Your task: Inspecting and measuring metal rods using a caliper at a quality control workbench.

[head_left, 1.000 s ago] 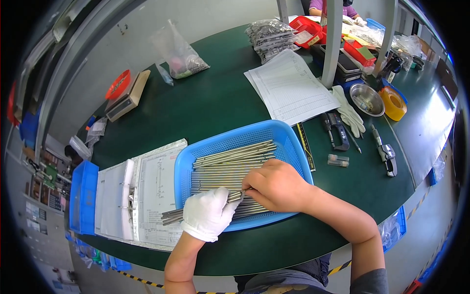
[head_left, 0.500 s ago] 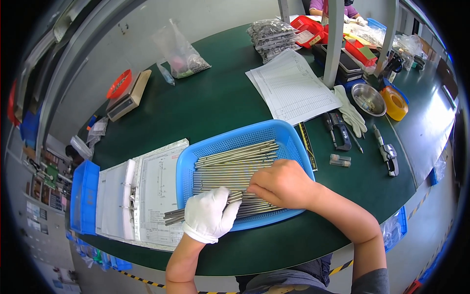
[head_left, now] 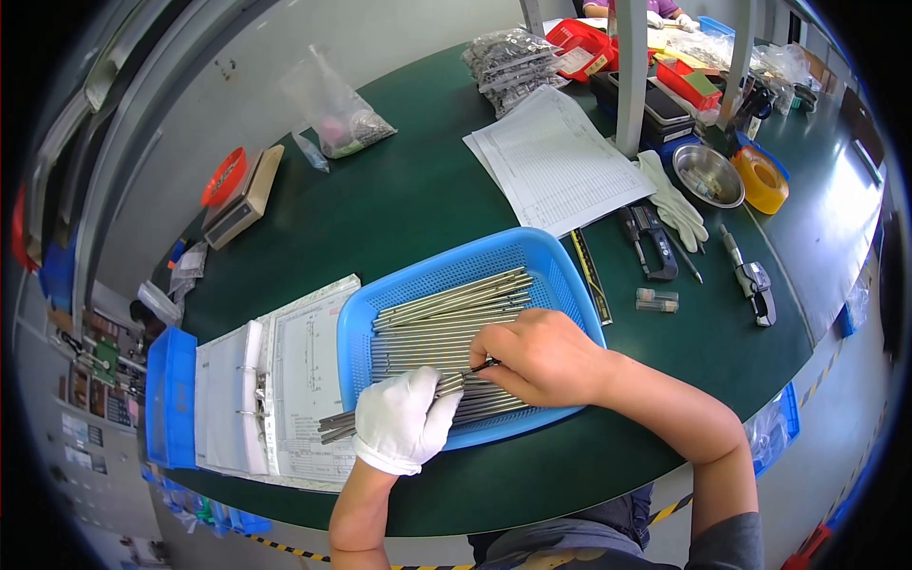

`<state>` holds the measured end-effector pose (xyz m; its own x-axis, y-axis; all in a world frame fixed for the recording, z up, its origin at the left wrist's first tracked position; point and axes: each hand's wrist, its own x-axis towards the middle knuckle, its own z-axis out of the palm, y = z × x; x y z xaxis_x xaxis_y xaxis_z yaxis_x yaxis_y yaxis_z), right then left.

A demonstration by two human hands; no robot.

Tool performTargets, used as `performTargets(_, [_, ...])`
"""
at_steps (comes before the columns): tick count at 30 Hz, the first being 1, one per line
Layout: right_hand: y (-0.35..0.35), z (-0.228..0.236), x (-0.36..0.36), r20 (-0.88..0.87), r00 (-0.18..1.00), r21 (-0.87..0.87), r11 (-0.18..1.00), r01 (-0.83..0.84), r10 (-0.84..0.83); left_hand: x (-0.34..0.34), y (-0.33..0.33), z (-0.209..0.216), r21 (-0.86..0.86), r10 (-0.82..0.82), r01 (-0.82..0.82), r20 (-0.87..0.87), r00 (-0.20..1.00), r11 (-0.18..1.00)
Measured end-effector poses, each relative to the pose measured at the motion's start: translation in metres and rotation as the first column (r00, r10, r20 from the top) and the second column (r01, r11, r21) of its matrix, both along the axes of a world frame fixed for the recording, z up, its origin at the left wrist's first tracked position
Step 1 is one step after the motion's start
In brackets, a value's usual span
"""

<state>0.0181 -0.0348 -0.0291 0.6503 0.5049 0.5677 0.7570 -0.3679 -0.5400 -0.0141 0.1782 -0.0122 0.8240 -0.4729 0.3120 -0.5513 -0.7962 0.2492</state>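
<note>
Metal rods [head_left: 446,328] are lying side by side in a blue perforated basket [head_left: 560,275] that is sitting on the green table [head_left: 408,204], near the front edge. The left hand [head_left: 404,418], wearing a white glove, is closing around a bundle of rods whose ends are sticking out over the basket's left rim. The right hand [head_left: 541,356], bare, is resting on the rods with fingers curled together, pinching at the same bundle just beside the glove. An open ring binder [head_left: 271,389] is touching the basket's left side. 1 white glove [head_left: 674,199], calipers [head_left: 651,242] and a steel bowl [head_left: 708,176] are lying to the right.
</note>
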Motion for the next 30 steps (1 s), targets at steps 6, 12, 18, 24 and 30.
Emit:
performTargets(6, [-0.0024, -0.0027, 0.0023, 0.012, 1.000, -0.148, 0.989, -0.004, 0.006, 0.0007, -0.0004, 0.0004, -0.017, -0.017, 0.017, 0.003, 1.000, 1.000])
performTargets(12, [-0.0006, -0.0031, 0.0018, 0.076, 0.997, 0.044, 0.999, -0.013, 0.009, -0.0011, -0.0010, 0.0026, -0.032, -0.006, 0.005, -0.005, 1.000, 0.999])
performTargets(18, [-0.0035, 0.0005, 0.0013, 0.031, 0.999, -0.098, 0.995, -0.007, 0.010, -0.0008, -0.0014, 0.0028, -0.031, -0.010, 0.010, -0.007, 1.000, 0.999])
performTargets(24, [-0.0002, -0.0050, 0.0017, 0.063, 0.998, -0.007, 1.000, -0.015, 0.016, -0.0013, -0.0024, 0.0040, -0.048, 0.003, -0.004, -0.023, 1.000, 0.999])
performTargets(30, [-0.0042, -0.0002, 0.0013, 0.052, 0.999, -0.125, 0.992, 0.011, -0.004, -0.0003, -0.0017, 0.0038, -0.039, -0.007, 0.006, -0.014, 1.000, 0.999])
